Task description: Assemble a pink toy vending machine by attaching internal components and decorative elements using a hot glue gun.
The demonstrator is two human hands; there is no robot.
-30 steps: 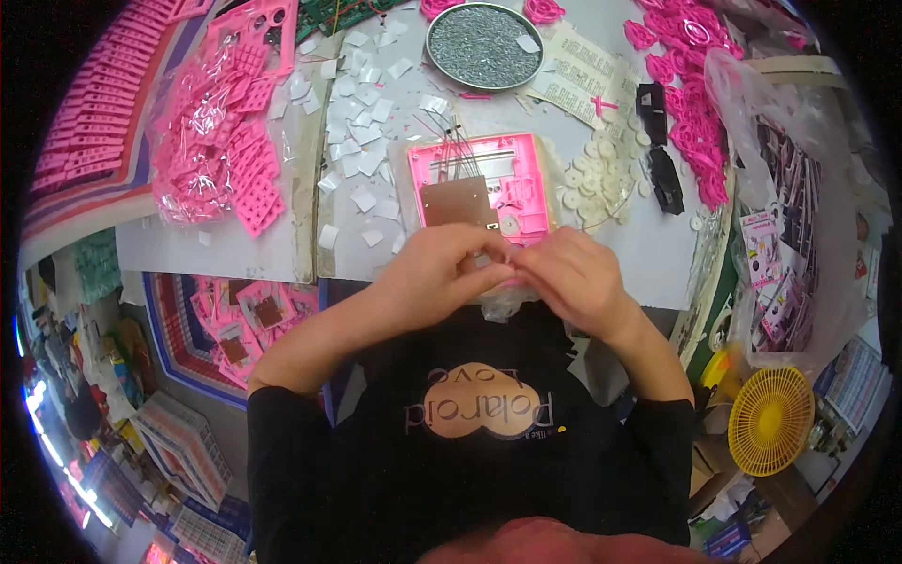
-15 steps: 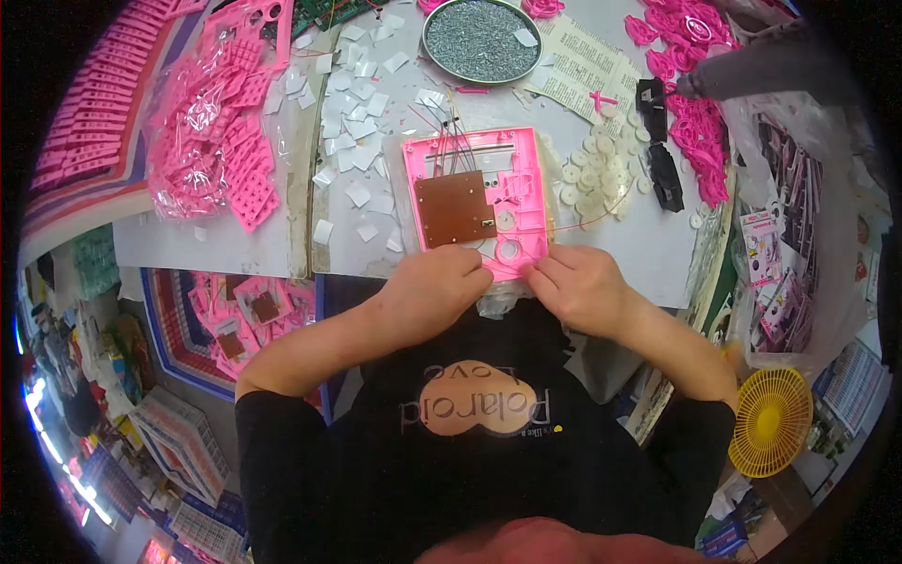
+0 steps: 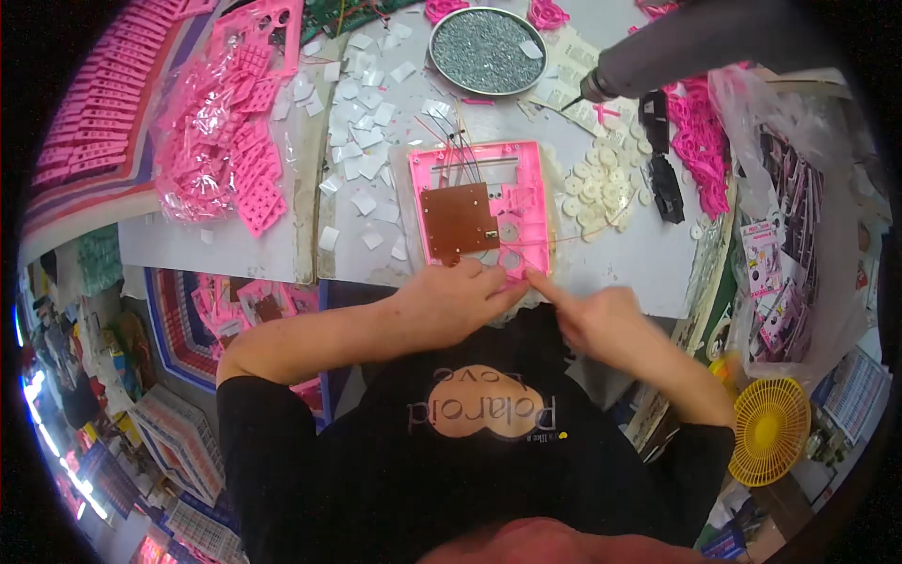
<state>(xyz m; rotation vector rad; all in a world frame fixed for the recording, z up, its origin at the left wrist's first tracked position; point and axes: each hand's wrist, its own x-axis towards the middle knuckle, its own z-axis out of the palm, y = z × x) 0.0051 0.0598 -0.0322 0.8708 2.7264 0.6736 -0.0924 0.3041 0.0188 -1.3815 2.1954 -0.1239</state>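
A pink plastic frame (image 3: 529,179) lies flat at the table's near edge, with a brown circuit board (image 3: 458,221) and thin wires on it. My left hand (image 3: 443,303) rests at the frame's near edge, fingertips touching its lower rim. My right hand (image 3: 601,324) points its index finger onto the same lower rim, by a round opening. Both hands press on the frame rather than lift it.
A round metal dish of small screws (image 3: 487,49) stands at the back. Small white squares (image 3: 362,113) and white round discs (image 3: 597,188) are scattered around the frame. Bagged pink parts (image 3: 225,150) lie left. A powered screwdriver (image 3: 676,52) hangs upper right. A yellow fan (image 3: 770,428) sits lower right.
The pink frame has been laid further from my body onto the table. My hands moved apart, from cupped together over a small part to fingertips at the frame's near edge.
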